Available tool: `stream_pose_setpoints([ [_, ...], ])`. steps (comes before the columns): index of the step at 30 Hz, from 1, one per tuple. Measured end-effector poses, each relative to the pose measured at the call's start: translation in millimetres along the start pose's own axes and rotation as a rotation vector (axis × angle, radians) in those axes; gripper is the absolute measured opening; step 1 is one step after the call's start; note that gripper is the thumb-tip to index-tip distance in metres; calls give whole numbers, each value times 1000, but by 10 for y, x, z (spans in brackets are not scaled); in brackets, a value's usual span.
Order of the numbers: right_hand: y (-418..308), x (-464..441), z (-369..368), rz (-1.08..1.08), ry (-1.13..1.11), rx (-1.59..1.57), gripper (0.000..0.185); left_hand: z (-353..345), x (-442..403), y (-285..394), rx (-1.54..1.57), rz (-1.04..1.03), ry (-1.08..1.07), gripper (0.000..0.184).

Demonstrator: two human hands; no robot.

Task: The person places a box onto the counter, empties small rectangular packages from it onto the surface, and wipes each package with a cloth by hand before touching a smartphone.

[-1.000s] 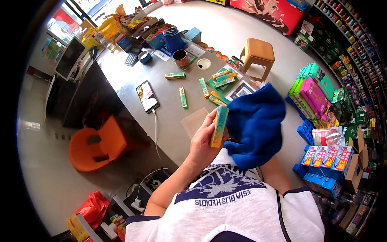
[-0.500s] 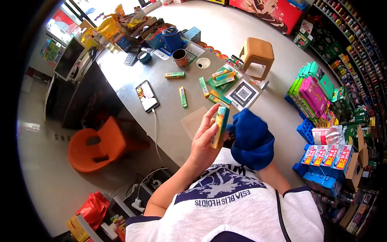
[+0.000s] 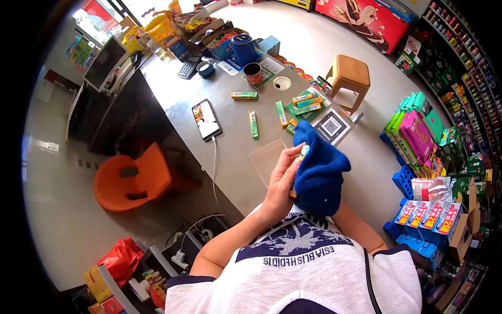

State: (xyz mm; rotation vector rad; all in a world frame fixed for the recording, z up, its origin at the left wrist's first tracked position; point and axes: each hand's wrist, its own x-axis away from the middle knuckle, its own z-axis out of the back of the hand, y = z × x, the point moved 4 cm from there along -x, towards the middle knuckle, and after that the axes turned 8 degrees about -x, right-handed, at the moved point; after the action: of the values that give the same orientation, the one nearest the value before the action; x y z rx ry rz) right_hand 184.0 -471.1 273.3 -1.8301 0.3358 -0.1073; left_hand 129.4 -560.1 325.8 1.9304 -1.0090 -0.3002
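My left hand [image 3: 281, 184] is closed around a slim green-and-yellow box [image 3: 304, 150]; only its upper end and a sliver near the palm show. A blue cloth [image 3: 320, 175] covers my right hand, whose fingers are hidden inside it. The cloth presses against the box and hides most of it. Beyond my hands, similar slim boxes lie on the grey counter [image 3: 230, 152]: one crosswise [image 3: 244, 96], one lengthwise [image 3: 253, 124], another [image 3: 281, 113] nearer the right, and a small pile [image 3: 307, 103] beside a QR-code card [image 3: 332, 126].
A phone [image 3: 207, 120] with a charging cable lies on the counter, left of my hands. Farther back stand an open can [image 3: 253, 75], a round lid [image 3: 282, 83] and a blue container [image 3: 243, 49]. An orange chair [image 3: 151, 175] is at left, a brown stool [image 3: 351, 70] beyond the counter.
The blue cloth has come up and leftward over the box, which was mostly uncovered before. My left hand stays closed on the box. The whole view has shifted slightly.
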Motion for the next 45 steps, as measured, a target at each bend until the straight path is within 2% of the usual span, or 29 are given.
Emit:
stream_pose_setpoints([
  [1, 8, -5, 34, 19, 73, 32, 44, -17, 5, 8, 9, -10, -7, 31],
  [3, -84, -4, 95, -13, 63, 95, 43, 0, 18, -17, 40, -6, -77, 30],
  [6, -443, -59, 76, 115, 137, 217, 37, -4, 30, -33, 44, 9, -113, 31],
  [8, -636, -163, 72, 62, 79, -56, 32, -34, 53, 12, -6, 19, -117, 35],
  [9, -554, -184, 86, 7, 155, -283, 23, -40, 59, 37, -51, 17, -127, 37],
  [11, -470, -152, 258, 109, 196, 257, 21, -45, 69, 83, -141, 14, -149, 42],
  [14, -324, -172, 359, 177, 177, 381, 33, -86, 87, 103, -68, 42, -175, 47],
  [16, -907, -253, -56, 482, 103, 1007, 47, -23, 44, 98, -50, 46, -81, 47],
  [18, -785, -217, -98, 309, 55, 935, 57, 46, -1, 83, 19, 25, -58, 45],
  [19, -721, -196, -118, 222, 37, 903, 63, 123, -28, 32, 99, -3, -151, 43],
  [21, -739, -202, -234, 235, 50, 818, 50, 67, -39, 75, 25, 0, 11, 42],
  [22, -653, -181, -228, 248, -6, 619, 49, 27, -29, 103, -12, 3, 93, 42],
  [25, -223, -112, -126, 166, -114, 201, 44, 62, -14, 51, -93, -42, 82, 41],
  [28, -152, -90, -77, -52, 2, -257, 40, 76, 12, 44, -123, -74, 52, 33],
  [29, -228, -90, -64, -5, 16, -176, 37, 70, 19, 29, -106, -86, 42, 31],
  [33, -268, -74, 94, -114, 59, -115, 34, 75, 27, 19, -77, -83, -41, 25],
  [35, -274, -46, 119, 9, 50, -56, 31, 69, 31, 14, -103, -80, -66, 25],
  [37, -347, -27, 162, 160, 31, 229, 30, 69, 31, 24, -161, -79, -80, 24],
  [40, -570, -90, 157, 370, -14, 857, 31, 84, 36, 38, -190, -78, -100, 25],
  [43, -913, -141, 42, 442, -27, 1120, 31, 80, 41, 38, -218, -95, -121, 29],
  [45, -1077, -158, -19, 433, -15, 1175, 29, 75, 41, 53, -232, -117, -146, 30],
])
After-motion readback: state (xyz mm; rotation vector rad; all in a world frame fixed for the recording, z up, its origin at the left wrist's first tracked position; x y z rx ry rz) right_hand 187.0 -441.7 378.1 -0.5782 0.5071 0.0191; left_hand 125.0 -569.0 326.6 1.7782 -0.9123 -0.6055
